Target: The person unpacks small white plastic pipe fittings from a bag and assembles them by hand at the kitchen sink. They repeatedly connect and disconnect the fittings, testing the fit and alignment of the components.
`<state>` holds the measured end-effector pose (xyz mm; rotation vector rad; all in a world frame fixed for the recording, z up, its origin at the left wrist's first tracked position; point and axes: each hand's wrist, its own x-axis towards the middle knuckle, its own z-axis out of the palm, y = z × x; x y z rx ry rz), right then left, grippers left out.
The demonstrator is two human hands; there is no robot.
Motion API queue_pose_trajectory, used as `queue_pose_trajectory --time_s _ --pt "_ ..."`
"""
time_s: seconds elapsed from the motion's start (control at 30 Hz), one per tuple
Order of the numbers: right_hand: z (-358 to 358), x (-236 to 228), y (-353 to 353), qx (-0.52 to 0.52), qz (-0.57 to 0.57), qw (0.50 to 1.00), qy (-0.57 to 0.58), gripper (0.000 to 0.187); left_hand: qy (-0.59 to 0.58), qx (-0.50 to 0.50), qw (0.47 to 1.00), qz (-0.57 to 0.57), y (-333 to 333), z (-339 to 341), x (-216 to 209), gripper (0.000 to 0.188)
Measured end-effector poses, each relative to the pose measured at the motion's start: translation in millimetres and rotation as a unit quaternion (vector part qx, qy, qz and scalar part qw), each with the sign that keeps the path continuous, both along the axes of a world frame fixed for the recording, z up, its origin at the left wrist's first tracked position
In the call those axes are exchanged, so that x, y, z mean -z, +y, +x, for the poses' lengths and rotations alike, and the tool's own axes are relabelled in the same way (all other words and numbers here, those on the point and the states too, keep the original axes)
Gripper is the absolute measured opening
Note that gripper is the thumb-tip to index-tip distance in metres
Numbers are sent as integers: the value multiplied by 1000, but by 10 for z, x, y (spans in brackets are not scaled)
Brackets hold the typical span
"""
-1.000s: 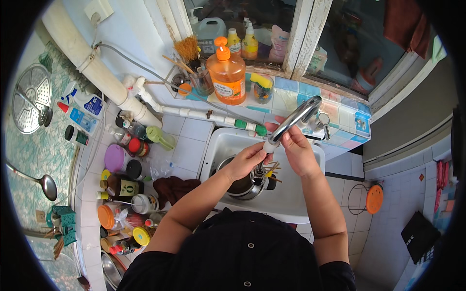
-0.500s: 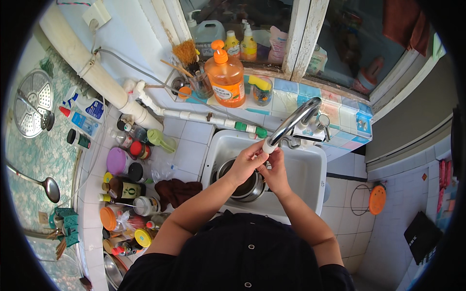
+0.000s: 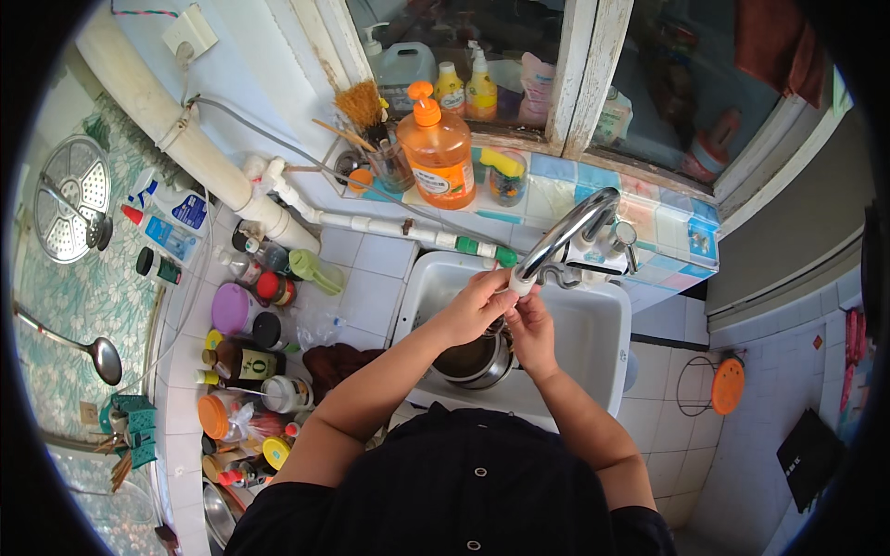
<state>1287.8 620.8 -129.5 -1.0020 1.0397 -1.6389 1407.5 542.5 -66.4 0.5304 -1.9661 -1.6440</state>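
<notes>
a short white cylindrical nozzle [image 3: 521, 282], fixed at the tip of an arched chrome faucet [image 3: 567, 233], is seen just right of the frame's centre. it is gripped by the left hand [image 3: 483, 302], whose fingers are curled nearly closed around its side. the right hand [image 3: 531, 330] is held just below, its bent fingers bunched at the nozzle's lower edge; whether anything is pinched there cannot be told.

beneath the hands, a round stainless-steel pot [image 3: 479, 373] is set in a white rectangular sink [image 3: 607, 334] and is partly hidden by the arms. at upper centre, a clear orange pump bottle [image 3: 438, 153] is stood near a clear glass tumbler [image 3: 507, 188] topped with a yellow sponge [image 3: 502, 161]. a white plastic pipe [image 3: 371, 223] with green fittings is run toward the faucet from the left. at lower left, the counter is crowded with jars and bottles, and a crumpled dark-brown cloth [image 3: 332, 368] is partly covered by the left forearm.
</notes>
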Motion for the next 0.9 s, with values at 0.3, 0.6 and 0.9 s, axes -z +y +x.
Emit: queue_pose_trajectory --time_s 0.3,0.6,0.9 --pt "53 41 -20 -78 66 992 -77 20 -7 -143 989 -35 79 -66 -36 35" --pt "-72 101 -1 -134 67 985 -89 28 -15 38 999 -36 -73 4 -147 31" --pt "28 -278 3 -54 28 992 -109 28 4 -123 990 -62 -23 -125 -71 34"
